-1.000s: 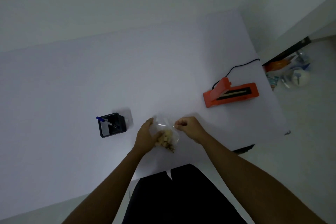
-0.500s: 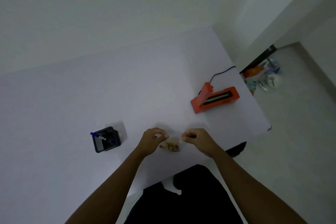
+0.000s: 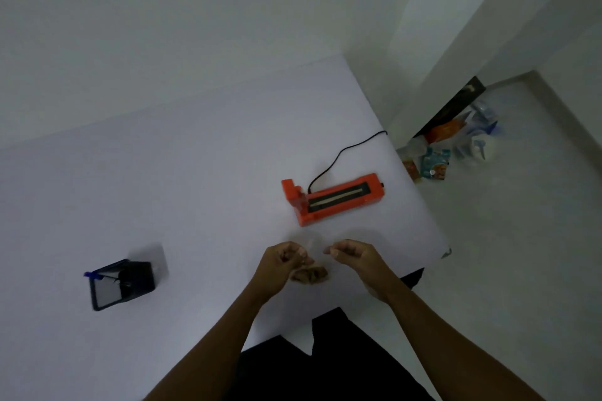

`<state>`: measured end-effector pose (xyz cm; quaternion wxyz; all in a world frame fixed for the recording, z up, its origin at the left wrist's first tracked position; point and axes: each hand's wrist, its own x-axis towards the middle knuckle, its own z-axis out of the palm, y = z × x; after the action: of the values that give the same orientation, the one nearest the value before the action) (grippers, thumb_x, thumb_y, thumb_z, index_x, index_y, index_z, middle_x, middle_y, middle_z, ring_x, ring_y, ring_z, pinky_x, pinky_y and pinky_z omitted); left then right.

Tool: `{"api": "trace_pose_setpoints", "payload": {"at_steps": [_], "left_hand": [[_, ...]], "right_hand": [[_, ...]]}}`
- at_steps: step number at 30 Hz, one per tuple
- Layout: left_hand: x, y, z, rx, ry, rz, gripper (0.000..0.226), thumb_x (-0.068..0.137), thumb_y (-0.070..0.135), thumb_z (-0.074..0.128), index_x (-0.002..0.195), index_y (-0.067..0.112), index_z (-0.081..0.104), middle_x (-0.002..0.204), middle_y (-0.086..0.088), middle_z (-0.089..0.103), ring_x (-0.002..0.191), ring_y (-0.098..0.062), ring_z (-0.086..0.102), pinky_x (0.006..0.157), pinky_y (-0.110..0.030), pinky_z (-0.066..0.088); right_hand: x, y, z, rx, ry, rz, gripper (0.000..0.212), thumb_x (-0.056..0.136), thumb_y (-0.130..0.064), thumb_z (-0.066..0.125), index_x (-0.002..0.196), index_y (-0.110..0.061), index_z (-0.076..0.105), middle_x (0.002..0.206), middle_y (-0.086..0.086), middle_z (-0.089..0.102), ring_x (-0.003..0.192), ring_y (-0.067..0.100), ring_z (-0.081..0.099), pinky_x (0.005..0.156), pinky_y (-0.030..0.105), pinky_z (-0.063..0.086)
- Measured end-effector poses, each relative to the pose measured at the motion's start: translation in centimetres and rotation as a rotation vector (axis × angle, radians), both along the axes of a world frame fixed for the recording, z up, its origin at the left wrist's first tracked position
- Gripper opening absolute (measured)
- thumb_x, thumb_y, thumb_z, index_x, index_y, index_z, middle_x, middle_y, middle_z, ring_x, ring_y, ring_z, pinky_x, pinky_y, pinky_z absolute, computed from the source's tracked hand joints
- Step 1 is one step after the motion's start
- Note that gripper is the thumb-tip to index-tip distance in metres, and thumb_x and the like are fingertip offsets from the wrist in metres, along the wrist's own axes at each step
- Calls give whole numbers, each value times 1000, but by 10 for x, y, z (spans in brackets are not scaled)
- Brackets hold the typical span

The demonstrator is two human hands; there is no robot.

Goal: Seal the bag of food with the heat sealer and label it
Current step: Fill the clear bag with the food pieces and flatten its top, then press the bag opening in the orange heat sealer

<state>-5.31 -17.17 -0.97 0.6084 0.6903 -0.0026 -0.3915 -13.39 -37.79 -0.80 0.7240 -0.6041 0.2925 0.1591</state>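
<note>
While your 2 hands, left and right, pinch the bag top, sealer lies ahead-right, bar crosswise, nearer the right.

A: Can you read any writing, on the orange heat sealer perhaps?

B: No. Its casing shows no lettering that I can make out.

A: And the packets on the floor beside the table?

B: They carry coloured print, but it is too small and blurred to read.

A: The black pen holder?

B: Nothing legible there either
</note>
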Motion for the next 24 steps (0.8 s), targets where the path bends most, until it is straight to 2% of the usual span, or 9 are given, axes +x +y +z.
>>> {"api": "trace_pose_setpoints", "payload": {"at_steps": [3,8,10,15,19,23,24], "left_hand": [[-4,-38,2,5,41,37,16,95,10,57,84,2,65,71,3,72,73,-12,70,69,-22,54],[-3,-81,-5,-30,158,176,19,94,13,58,91,-2,68,89,-18,74,86,-31,72,78,-38,59],[-4,-92,-8,-31,196,220,19,93,16,60,94,0,70,93,-19,74,88,-33,72,80,-42,59],[-1,-117,-4,-36,190,332,25,90,17,65,100,-4,71,93,-18,75,85,-31,73,68,-34,59],[9,-124,-7,0,214,391,32,89,25,67,98,-6,70,90,-23,73,75,-31,70,72,-44,59],[13,-129,-7,37,237,418,33,92,26,63,99,-5,69,68,-6,69,60,-20,65,57,-32,55],[14,-130,-7,41,245,423,33,92,27,63,99,-5,69,69,-7,69,62,-20,67,57,-32,56]], "right_hand": [[-3,-27,-4,47,16,-25,16,88,-8,70,103,-7,75,104,9,77,100,18,71,84,23,55],[-1,-64,-14,-49,25,33,9,86,-12,74,92,-9,80,93,9,79,90,24,73,82,32,60],[3,-75,-17,-102,5,17,14,86,-16,75,94,-7,80,92,10,79,91,26,74,82,35,61],[11,-88,-23,-103,-12,-59,16,88,-18,72,98,-7,79,91,12,79,89,30,75,80,39,62],[23,-88,-22,-14,45,-108,16,88,-22,72,93,-8,78,91,17,78,83,30,74,76,42,62],[31,-84,-24,69,153,-159,14,87,-25,72,90,-12,79,92,17,77,79,29,73,77,45,61],[32,-83,-25,81,171,-156,15,87,-25,72,91,-13,79,94,18,77,80,30,73,78,46,60]]}}
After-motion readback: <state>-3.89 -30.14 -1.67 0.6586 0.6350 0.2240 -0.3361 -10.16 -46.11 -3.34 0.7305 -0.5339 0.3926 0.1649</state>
